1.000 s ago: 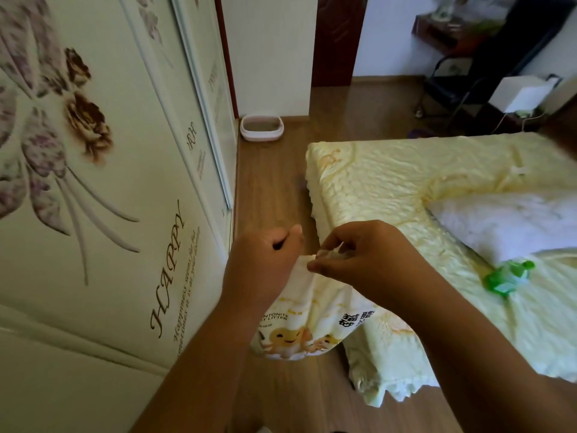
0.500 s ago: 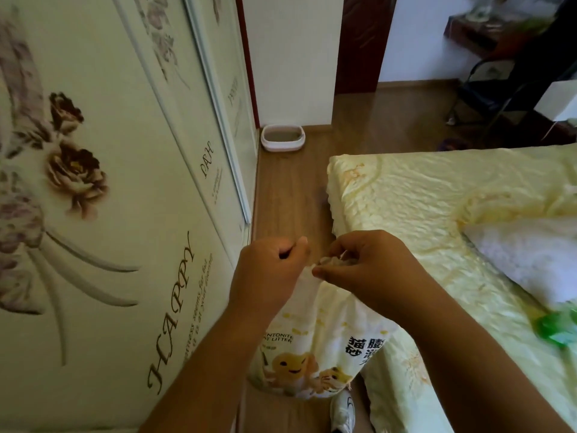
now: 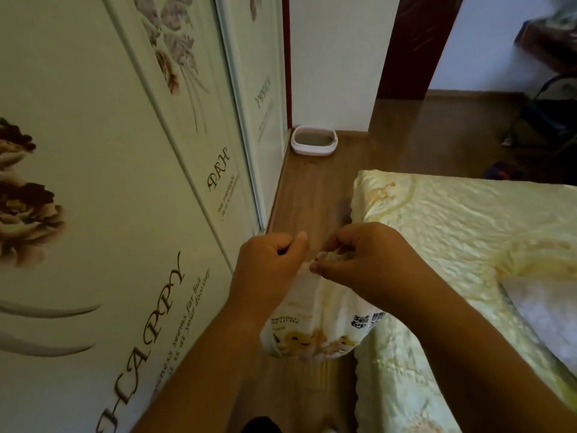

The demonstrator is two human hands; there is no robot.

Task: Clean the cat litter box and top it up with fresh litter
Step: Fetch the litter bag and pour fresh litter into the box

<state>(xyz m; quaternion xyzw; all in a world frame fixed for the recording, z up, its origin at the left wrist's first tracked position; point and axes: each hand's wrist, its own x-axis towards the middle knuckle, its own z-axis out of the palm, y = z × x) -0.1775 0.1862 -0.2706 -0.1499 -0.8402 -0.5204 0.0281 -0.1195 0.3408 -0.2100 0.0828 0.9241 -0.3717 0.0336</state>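
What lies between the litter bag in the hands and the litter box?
Only bare wooden floor between the litter bag and litter box, in the head view.

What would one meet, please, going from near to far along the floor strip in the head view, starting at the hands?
The hands, left hand and right hand, pinching the top of the litter bag → bare wooden floor → litter box → white wall.
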